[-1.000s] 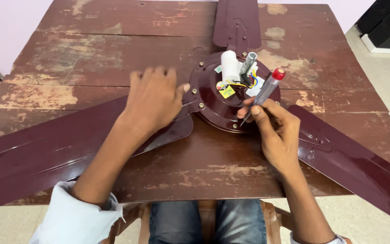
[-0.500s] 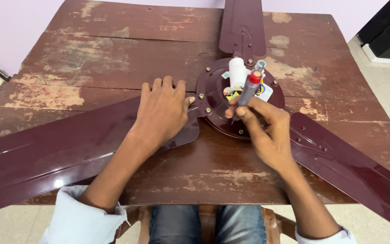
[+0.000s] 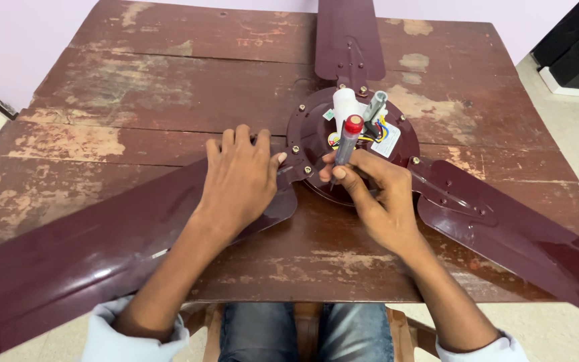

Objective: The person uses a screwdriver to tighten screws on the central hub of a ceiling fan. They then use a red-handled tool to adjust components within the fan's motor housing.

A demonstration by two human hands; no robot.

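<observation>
**Screwdriver on fan hub, blade pinned flat**

We can't see the screwdriver (image 3: 349, 139) tip: it drops behind the fingers of our right hand (image 3: 378, 194), so which screw it sits on is unclear. Only the grey translucent handle and red end cap show, standing near upright over the near-left part of the motor hub (image 3: 313, 124). Right hand is closed round the handle, thumb and fingertips pinched on it.

Our left hand (image 3: 241, 181) lies flat, fingers spread, palm down on the root of the left blade (image 3: 88, 251), just left of the hub. It grips nothing, just presses. The blade bracket under it is mostly covered.

The left blade runs off the near-left edge, the right blade (image 3: 510, 231) off the right edge, the far blade (image 3: 350, 40) off the top. All three are cut off.

Materials: blades and hub are glossy maroon painted metal, blades long and flat, hub round with brass-coloured screws on its rim. On the hub sit a white cylinder (image 3: 344, 104), a grey metal shaft (image 3: 375, 105) and coloured wires, detail hard to make out. The wooden table (image 3: 135, 87) is dark brown, worn, finish flaking to pale patches. Fan lies across the table, hub right of centre.
</observation>
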